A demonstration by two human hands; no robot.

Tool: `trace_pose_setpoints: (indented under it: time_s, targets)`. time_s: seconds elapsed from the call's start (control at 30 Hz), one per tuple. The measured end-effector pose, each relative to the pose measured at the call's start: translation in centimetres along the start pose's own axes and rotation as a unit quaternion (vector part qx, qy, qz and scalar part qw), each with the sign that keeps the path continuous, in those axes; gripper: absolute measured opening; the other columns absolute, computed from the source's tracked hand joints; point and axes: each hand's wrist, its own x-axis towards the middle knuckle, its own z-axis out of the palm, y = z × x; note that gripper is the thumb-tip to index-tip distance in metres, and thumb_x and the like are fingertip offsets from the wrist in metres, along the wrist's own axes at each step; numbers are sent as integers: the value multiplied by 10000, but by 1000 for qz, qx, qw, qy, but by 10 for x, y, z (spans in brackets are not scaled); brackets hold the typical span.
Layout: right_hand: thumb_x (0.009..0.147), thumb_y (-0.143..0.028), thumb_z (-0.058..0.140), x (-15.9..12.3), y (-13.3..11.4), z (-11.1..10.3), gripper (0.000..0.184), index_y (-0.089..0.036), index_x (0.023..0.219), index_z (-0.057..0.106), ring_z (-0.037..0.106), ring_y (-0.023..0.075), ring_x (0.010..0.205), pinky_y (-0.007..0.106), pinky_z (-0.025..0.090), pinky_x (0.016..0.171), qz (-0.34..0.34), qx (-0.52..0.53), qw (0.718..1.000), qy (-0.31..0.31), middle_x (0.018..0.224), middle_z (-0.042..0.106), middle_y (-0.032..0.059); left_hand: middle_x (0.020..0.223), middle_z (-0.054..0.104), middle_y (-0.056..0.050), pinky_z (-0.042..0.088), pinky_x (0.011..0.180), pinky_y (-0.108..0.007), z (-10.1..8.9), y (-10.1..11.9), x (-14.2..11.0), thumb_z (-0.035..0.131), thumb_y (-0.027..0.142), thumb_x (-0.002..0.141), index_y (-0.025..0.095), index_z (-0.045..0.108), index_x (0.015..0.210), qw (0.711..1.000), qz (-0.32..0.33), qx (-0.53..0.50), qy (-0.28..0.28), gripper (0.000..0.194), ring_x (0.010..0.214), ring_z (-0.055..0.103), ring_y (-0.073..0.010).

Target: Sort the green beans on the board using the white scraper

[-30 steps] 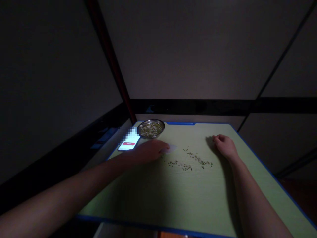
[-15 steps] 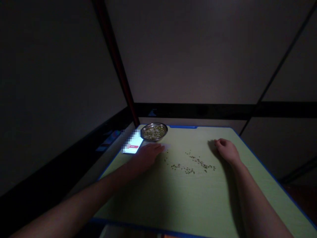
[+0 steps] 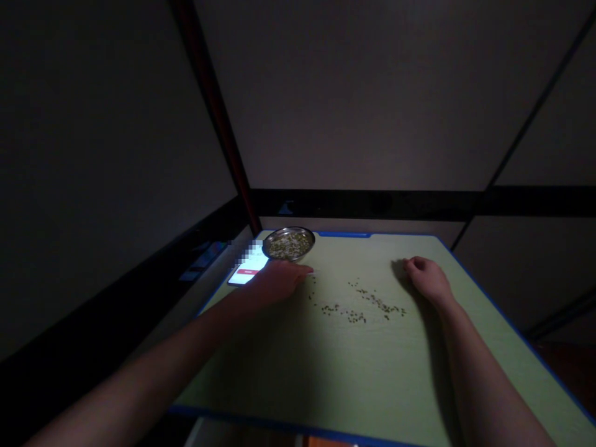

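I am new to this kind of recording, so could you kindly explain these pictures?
No machine here: these are a person's bare hands, and every picture comes from one camera worn on the head. The pale-green, blue-edged table bears a round, shiny metal bowl of small greenish pieces, a flat phone with a lit screen, and scattered tiny dark pieces. The left hand is near the bowl, a thin pale piece by its fingertips; the right hand is loosely curled. Whether either holds anything is unclear.
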Motion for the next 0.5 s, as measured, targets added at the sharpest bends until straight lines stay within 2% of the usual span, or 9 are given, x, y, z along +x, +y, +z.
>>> trace_pose_setpoints:
  time_s: [0.1,0.27,0.4,0.5]
  targets:
    - [899,-473,453,0,0,0,356,-222,762,665,588,176,628,271,348,562,-6,-1,1000,3,699,701,41,1049,767,-76,504,826,-357,-18,3,-2,362,358,984,261,692,1202,999,21,6,-39,407,919,702,-236]
    - [902,-488,447,-1,0,1,376,-221,752,665,579,175,616,269,334,545,-10,-4,1000,6,684,697,46,909,753,-86,476,755,-338,-41,16,-10,367,413,976,218,721,1068,997,19,13,-71,414,836,683,-240]
    - [904,-495,438,0,1,1,381,-225,763,667,589,178,634,270,333,550,-8,-5,1000,-3,700,700,46,917,735,-84,443,723,-319,-50,25,-20,351,427,974,221,696,1056,995,-15,9,-102,411,838,674,-238]
    - [905,-494,431,3,2,2,379,-230,783,673,597,181,646,272,336,555,-3,-10,1000,-11,718,700,43,980,727,-87,428,725,-323,-51,28,-27,340,450,971,230,683,1061,994,-38,4,-103,417,886,666,-248]
